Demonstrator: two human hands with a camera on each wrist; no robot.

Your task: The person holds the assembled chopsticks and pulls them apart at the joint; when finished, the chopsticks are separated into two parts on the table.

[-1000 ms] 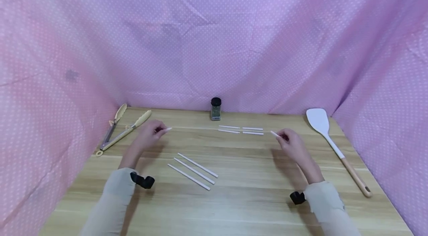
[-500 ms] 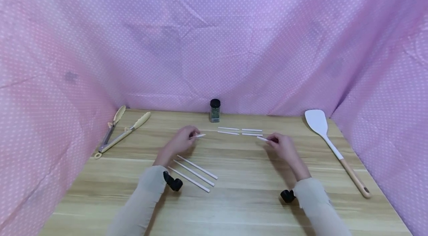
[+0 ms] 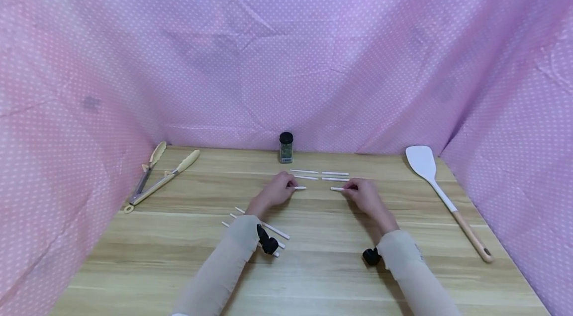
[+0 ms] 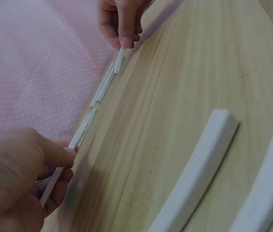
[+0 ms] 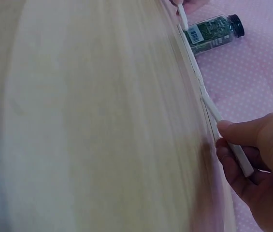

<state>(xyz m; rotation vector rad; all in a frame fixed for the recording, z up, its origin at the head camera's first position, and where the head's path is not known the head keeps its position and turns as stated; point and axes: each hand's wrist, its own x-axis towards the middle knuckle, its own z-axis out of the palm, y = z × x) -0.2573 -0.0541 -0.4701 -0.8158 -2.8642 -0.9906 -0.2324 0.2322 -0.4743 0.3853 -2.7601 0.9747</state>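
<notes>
Between thumb and fingers, my left hand (image 3: pixel 276 189) pinches a short white stick (image 4: pixel 54 183), its free end pointing right. My right hand (image 3: pixel 366 197) pinches another short white stick (image 5: pixel 240 158) that points left. These two sticks face each other across a gap, close over the table. Just beyond them lie several short white sticks (image 3: pixel 334 173), arranged in two rows with a small gap at the middle. Three longer white sticks (image 3: pixel 277 231) lie slanted on the table nearer the body, partly hidden by the left forearm in the head view.
A small spice jar (image 3: pixel 286 149) with a black lid stands at the back, before a pink dotted cloth (image 3: pixel 286 57). Tongs (image 3: pixel 155 190) lie spread at the left. At the right is a white spatula (image 3: pixel 422 163) with a wooden handle. All rest on a wooden table (image 3: pixel 134 266).
My left hand has swung far right with its stick, passing over the long sticks. My right hand has come left and slightly nearer. Both held sticks now lie roughly level, ends facing.
</notes>
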